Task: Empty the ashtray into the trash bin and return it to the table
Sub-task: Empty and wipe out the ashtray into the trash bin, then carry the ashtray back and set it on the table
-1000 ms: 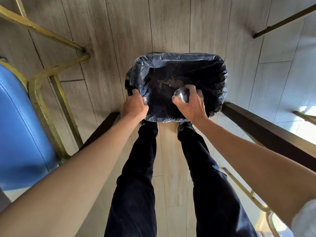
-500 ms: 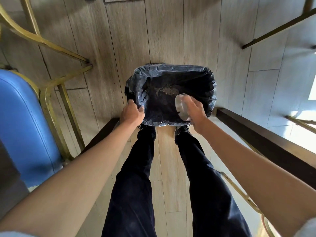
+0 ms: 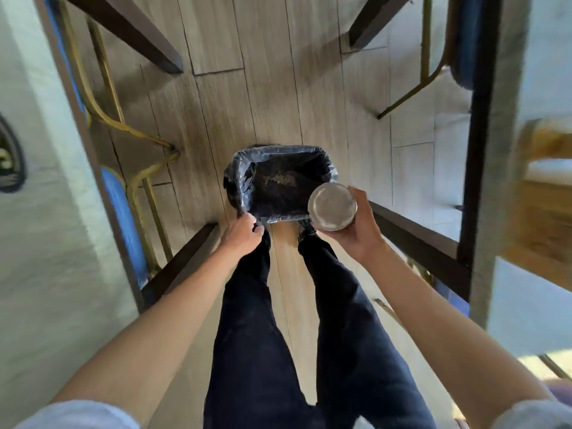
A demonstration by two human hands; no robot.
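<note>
- Head view: the ashtray point(image 3: 332, 206) now sits upright in the right hand point(image 3: 356, 230), fingers wrapped round its side, lifted clear of the trash bin point(image 3: 278, 181) and level with its near right corner; half a second ago it was tipped inside the liner.
- Its bowl looks bare, and ash lies in the bin, so the emptying seems done.
- The left hand point(image 3: 243, 236) still pinches the liner's near edge, fingers closed.
- Next is probably the carry back to the surface point(image 3: 495, 181) at right.

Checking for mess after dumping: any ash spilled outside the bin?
Nothing stands out. The debris lies inside the black-lined trash bin; the wooden floor around it looks clean. The right hand holds the round metal ashtray.
</note>
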